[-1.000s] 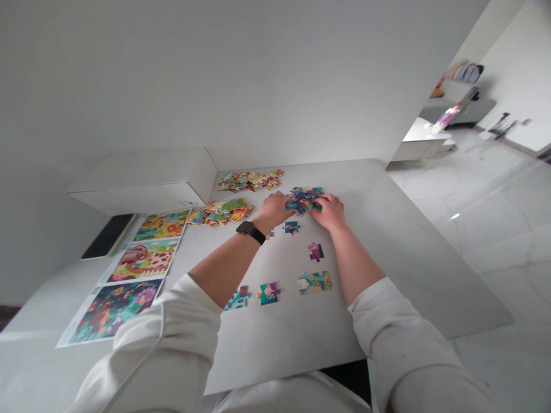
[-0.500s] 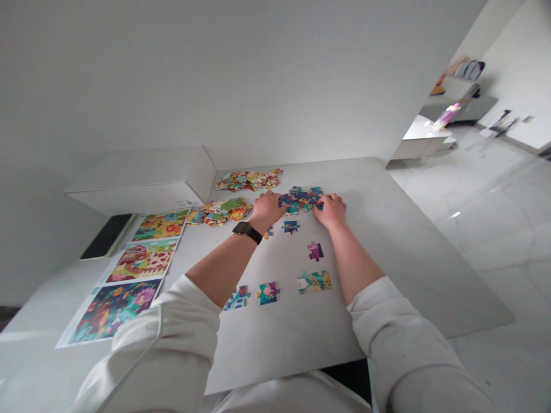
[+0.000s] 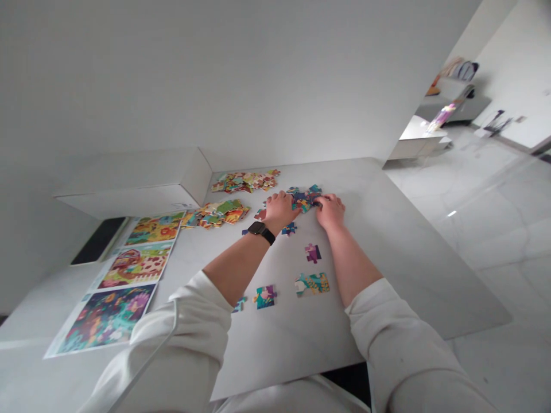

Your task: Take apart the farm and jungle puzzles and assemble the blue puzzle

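Observation:
A pile of dark blue and teal jigsaw puzzle pieces (image 3: 305, 198) lies toward the back of the table. At its left edge is my left hand (image 3: 280, 207), palm down, with fingers bent and the thumb apart; it wears a black watch at the wrist. My right hand (image 3: 330, 211) is at the pile's right edge, its fingers closed on a dark puzzle piece (image 3: 317, 202) that they partly hide. Nearer to me lie a purple puzzle piece (image 3: 313, 253), a joined teal and yellow section (image 3: 312, 284) and a teal-pink piece (image 3: 265, 296). My left forearm partly covers other pieces.
Two more piles of pieces, a reddish one (image 3: 247, 181) and an orange-green one (image 3: 217, 213), lie to the left. Beyond them are a white box (image 3: 129, 178), a dark phone-like slab (image 3: 100, 241) and a printed picture sheet (image 3: 107, 318). A wall rises behind the table (image 3: 400, 246).
My left hand has moved right along the blue pile, uncovering a reddish piece beside it. The right hand stays at the pile's right edge. The view has shifted slightly.

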Available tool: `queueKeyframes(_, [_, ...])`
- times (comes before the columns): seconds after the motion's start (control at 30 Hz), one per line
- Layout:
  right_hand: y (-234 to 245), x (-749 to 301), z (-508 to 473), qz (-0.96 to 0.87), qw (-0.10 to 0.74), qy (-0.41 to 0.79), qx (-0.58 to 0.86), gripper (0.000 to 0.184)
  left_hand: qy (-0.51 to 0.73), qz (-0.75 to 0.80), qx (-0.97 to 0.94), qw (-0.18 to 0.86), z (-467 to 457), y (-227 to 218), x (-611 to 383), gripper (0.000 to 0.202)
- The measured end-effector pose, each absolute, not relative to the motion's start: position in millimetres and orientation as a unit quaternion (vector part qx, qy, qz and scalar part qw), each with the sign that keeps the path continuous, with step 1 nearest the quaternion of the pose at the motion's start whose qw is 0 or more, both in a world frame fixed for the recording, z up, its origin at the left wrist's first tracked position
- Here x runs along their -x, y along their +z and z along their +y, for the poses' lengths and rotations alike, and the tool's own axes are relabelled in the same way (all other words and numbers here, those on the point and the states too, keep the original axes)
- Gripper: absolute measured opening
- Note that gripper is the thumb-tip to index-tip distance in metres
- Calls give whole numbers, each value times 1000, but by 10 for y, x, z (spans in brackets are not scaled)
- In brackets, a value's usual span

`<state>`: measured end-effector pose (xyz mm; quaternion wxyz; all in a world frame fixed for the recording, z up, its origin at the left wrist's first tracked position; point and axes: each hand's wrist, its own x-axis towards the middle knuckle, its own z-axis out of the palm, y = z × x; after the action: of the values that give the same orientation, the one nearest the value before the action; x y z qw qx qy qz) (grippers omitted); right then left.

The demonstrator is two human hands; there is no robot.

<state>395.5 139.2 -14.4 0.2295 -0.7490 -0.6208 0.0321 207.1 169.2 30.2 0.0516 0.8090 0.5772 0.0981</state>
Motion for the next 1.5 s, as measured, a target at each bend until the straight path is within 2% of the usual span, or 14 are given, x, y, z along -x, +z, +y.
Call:
queueKeyframes(0.13, [-139,-3965,1404,-581,240,32,777,35,71,584,-808,46,1688,303,-2175,50])
queueKeyframes(0.3, [-125,-3955,1407,-577,242,34,779,32,97,587,-802,61,1735,258,-2193,37])
queueKeyframes(0.43, [-116,-3956,1405,-573,250,39,779,32,155,587,-783,130,1817,226,-2193,23])
queueKeyframes(0.57, [-122,-3966,1402,-571,273,41,773,32,260,560,-744,255,1863,232,-2124,13])
queueKeyframes(0.8, [-140,-4005,1369,-569,314,20,759,34,376,497,-665,411,1538,434,-1424,20])
queueKeyframes(1.1, [293,-3940,1048,-633,417,-55,650,39,438,459,-615,469,481,594,-687,34])
queueKeyframes(1.2, [421,-3776,772,-628,473,-4,618,36,457,424,-601,500,222,518,-648,38])
queueKeyframes(1.33, [438,-3490,298,-646,502,151,555,25,467,396,-585,532,33,373,-678,41])
queueKeyframes(1.5, [312,-3169,-80,-612,507,318,517,37,454,396,-582,547,-68,200,-643,42])
